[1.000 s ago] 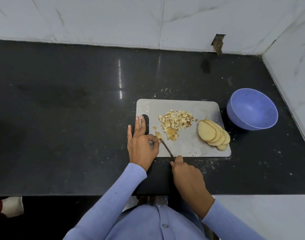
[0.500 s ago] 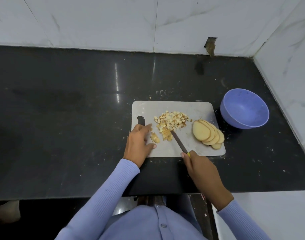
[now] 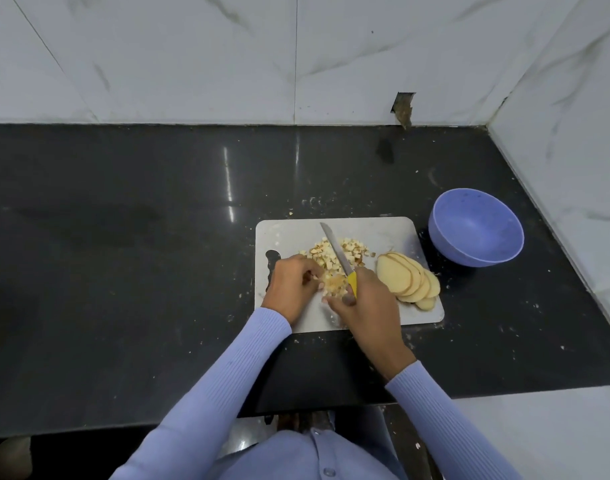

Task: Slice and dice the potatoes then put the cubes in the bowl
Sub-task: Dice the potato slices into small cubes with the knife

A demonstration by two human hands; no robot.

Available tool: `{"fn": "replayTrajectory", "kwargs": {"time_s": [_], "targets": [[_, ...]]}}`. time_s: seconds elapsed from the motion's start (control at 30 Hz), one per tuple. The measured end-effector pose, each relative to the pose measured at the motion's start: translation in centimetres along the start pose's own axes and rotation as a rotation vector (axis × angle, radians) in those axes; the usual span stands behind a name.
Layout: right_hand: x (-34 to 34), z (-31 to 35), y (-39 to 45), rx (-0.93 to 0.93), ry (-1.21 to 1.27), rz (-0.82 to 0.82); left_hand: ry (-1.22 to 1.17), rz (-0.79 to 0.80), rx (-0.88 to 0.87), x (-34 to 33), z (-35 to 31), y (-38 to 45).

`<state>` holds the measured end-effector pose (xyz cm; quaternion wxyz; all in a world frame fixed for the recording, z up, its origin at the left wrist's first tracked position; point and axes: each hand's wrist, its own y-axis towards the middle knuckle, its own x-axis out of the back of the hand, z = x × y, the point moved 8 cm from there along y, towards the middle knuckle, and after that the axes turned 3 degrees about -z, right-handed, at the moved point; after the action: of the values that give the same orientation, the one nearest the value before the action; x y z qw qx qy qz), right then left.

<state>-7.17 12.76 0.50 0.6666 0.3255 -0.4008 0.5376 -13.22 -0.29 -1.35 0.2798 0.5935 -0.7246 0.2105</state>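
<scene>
The right hand (image 3: 360, 299) grips a knife (image 3: 338, 253) by its yellow handle, blade over the potato cubes (image 3: 334, 255) on the cutting board (image 3: 383, 233). The left hand (image 3: 291, 285) pinches a potato piece (image 3: 333, 285). Slices (image 3: 405, 281) lie near the bowl (image 3: 476, 226) on the dark surface (image 3: 123, 271).

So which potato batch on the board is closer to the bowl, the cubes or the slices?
The slices: they are fanned out at the board's right end, beside the blue bowl. The cubes sit mid-board, under the knife blade.
</scene>
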Motion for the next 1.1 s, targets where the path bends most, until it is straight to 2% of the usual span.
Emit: {"fn": "replayTrajectory", "kwargs": {"time_s": [0.1, 0.2, 0.27, 0.37, 0.5, 0.57, 0.63, 0.73, 0.8, 1.0, 1.1], "targets": [[-0.8, 0.7, 0.8, -0.008, -0.050, -0.020, -0.184, -0.018, 0.093, 0.6, 0.6, -0.2], [-0.8, 1.3, 1.6, 0.011, -0.046, -0.070, -0.256, 0.000, 0.103, 1.1, 0.7, -0.3], [-0.6, 1.4, 2.2, 0.018, -0.023, -0.090, -0.263, 0.007, 0.090, 1.5, 0.5, -0.3], [0.0, 0.5, 3.1, -0.029, 0.138, -0.130, -0.238, 0.001, 0.063, 1.8, 0.2, -0.2], [1.2, -0.8, 4.2, -0.078, 0.341, -0.133, -0.152, -0.053, 0.001, 1.9, -0.3, -0.1], [2.0, -1.8, 4.1, -0.107, 0.358, -0.156, -0.156, -0.077, -0.033, 1.8, -0.7, 0.1], [2.1, -2.2, 3.5, -0.135, 0.290, -0.110, -0.180, -0.101, -0.042, 1.8, -0.9, 0.2], [0.1, -1.8, 1.8, -0.135, 0.106, 0.064, -0.212, -0.149, -0.044, 2.0, -1.1, 0.6], [-1.2, -1.2, 1.4, -0.111, 0.089, 0.088, -0.203, -0.153, -0.047, 2.0, -1.2, 0.8], [0.6, -0.7, 2.3, -0.064, 0.271, -0.196, -0.373, -0.060, 0.049, 1.1, -0.9, 0.9], [0.5, -0.2, 2.5, -0.027, 0.208, -0.163, -0.443, -0.141, 0.110, 1.6, -0.5, 0.7]]}}
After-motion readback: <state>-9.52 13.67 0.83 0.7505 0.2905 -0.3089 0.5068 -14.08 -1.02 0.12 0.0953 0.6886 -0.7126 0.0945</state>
